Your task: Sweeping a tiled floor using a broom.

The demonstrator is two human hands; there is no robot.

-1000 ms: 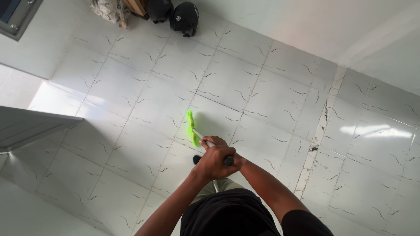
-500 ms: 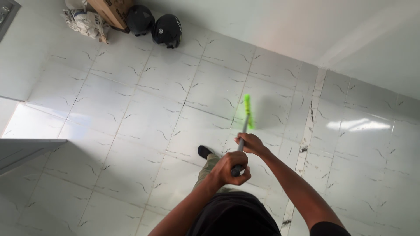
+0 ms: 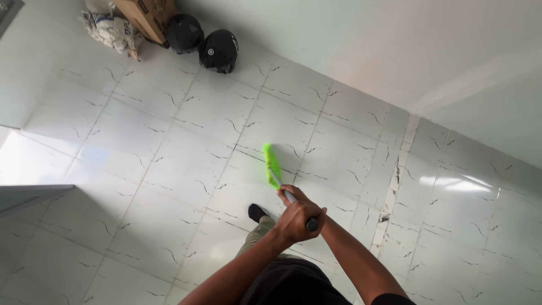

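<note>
At the six o'clock edge of the view, the person's dark shirt and olive trouser leg are showing, with both forearms reaching up toward the centre. The left hand (image 3: pixel 296 221) is wrapping tightly around the top end of the mop handle (image 3: pixel 289 195), fingers curled shut on it and covering most of the grip. The right hand (image 3: pixel 298 195) is lying just behind it at about twelve o'clock from the left, its fingers closing on the same handle, though it is largely hidden by the left one. At nine o'clock from the hands, a foot in a dark sock (image 3: pixel 257 212) is standing on the tiled floor (image 3: pixel 169 169).

The handle is running up to eleven o'clock from the hands, ending in the bright green mop head (image 3: pixel 271 165), which is pressing flat on the glossy white tiles and is blurred.

Farther out, at nine o'clock, a grey ledge (image 3: pixel 31 193) is jutting in from the edge. At eleven o'clock, along the pale wall, two black helmets (image 3: pixel 219 49) are sitting side by side, just beside a cardboard box (image 3: pixel 148 16) and a crumpled sack (image 3: pixel 110 28).
</note>
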